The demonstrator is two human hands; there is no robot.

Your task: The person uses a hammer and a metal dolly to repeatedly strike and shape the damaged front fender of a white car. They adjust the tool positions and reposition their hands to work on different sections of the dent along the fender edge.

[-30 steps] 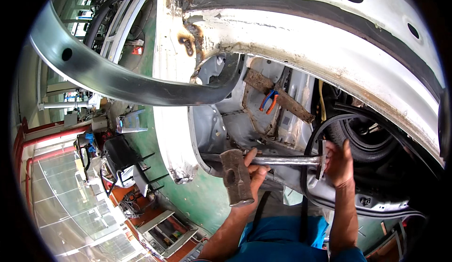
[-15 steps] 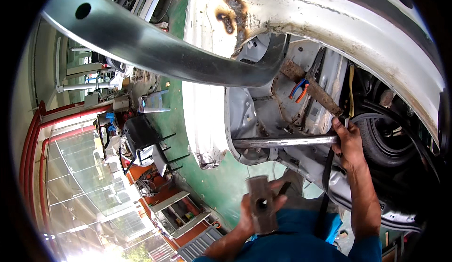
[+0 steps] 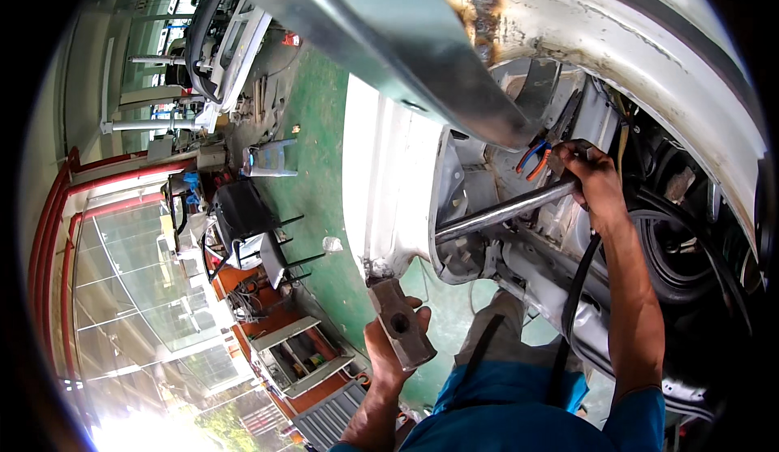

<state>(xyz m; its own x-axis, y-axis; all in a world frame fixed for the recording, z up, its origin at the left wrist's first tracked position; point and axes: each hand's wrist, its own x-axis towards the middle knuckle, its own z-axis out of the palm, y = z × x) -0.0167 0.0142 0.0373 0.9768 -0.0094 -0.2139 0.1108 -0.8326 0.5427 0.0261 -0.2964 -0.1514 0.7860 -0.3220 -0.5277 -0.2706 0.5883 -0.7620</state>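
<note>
Head view: right hand [image 3: 594,178] curls fingers around a metal bar [image 3: 507,213], pliers [image 3: 533,160] just beyond the bar; left hand [image 3: 385,353], lower left of it, clasps a hammer head [image 3: 394,302].

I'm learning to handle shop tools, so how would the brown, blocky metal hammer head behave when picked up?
The brown, blocky metal hammer head in the left hand is probably heavy for its size, as it looks thick and metallic. Its flattish sides suggest it would hardly roll, and its dull, worn surface may give decent grip.
</note>
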